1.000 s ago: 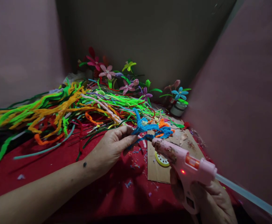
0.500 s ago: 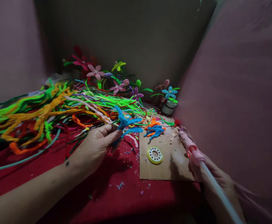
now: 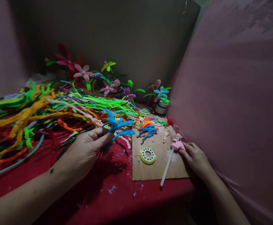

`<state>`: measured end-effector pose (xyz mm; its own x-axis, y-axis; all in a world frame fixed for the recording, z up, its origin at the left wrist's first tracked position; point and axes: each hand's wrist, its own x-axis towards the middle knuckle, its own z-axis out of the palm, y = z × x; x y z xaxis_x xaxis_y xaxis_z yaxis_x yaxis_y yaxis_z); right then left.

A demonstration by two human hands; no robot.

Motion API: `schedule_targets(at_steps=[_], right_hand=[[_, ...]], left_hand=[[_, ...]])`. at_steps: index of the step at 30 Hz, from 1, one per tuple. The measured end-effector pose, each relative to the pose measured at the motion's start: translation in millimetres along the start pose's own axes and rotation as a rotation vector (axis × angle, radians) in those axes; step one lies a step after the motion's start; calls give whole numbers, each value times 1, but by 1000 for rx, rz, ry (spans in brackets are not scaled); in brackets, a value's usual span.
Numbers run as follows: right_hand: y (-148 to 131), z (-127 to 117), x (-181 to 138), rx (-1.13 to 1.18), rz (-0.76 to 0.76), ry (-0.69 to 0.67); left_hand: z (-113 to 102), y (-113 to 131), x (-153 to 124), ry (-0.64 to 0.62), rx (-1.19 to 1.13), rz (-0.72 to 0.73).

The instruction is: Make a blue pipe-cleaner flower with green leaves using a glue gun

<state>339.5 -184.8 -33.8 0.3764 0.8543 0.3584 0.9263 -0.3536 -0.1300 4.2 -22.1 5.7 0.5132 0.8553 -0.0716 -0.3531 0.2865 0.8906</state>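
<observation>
My left hand [image 3: 93,140] pinches a blue pipe-cleaner flower [image 3: 114,124] between thumb and fingers, its petals pointing right and up. A small pale centre shows among the petals. At the right, my right hand [image 3: 194,156] has its fingers closed on the handle of a pink hot glue gun [image 3: 177,143]. A long whitish glue stick [image 3: 166,168] sticks out of the gun's back end toward me. The gun is low over or on the brown board [image 3: 159,173]; contact is hard to tell.
A yellow-rimmed white disc with holes [image 3: 148,155] and blue and orange pipe-cleaner pieces [image 3: 148,131] lie on the board. Many coloured pipe cleaners [image 3: 33,109] cover the left. Finished flowers [image 3: 83,72] and a small pot [image 3: 161,107] stand behind. Scraps dot the red cloth [image 3: 117,203].
The glue gun has turned and moved left and down to the board, its stick now pointing toward me. My left hand keeps the blue flower. The view has shifted slightly right.
</observation>
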Motion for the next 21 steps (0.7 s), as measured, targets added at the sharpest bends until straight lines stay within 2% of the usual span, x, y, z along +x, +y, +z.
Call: schedule_targets(at_steps=[2,3,5,6,8,10,12,16,21], right_hand=[[-10,-5,-1,-72,-31,32],[-21,-8,-4,-72,-38,89],[-58,-14,-12,115,-59,217],[-82,-16,-17,316,-77,205],[-133,-19,-24,791,-56,-7],[-179,-19,-26,1153,56,-179],[-211,-17,-22,1379,160,-172],[-236,-14,-11,1665,219,-177],[-247,-15,-6,1822,214,-106]], left_hand=[[5,3,-4,11,-8,-16],[7,4,-7,15,-11,-29],[11,5,-10,15,-16,-61],[12,5,-12,9,-21,-73],[13,4,-15,-12,-35,-80],[13,3,-16,-37,-51,-73],[12,3,-18,-59,-60,-75],[13,4,-20,-85,-67,-68],[17,6,-22,-127,-60,-7]])
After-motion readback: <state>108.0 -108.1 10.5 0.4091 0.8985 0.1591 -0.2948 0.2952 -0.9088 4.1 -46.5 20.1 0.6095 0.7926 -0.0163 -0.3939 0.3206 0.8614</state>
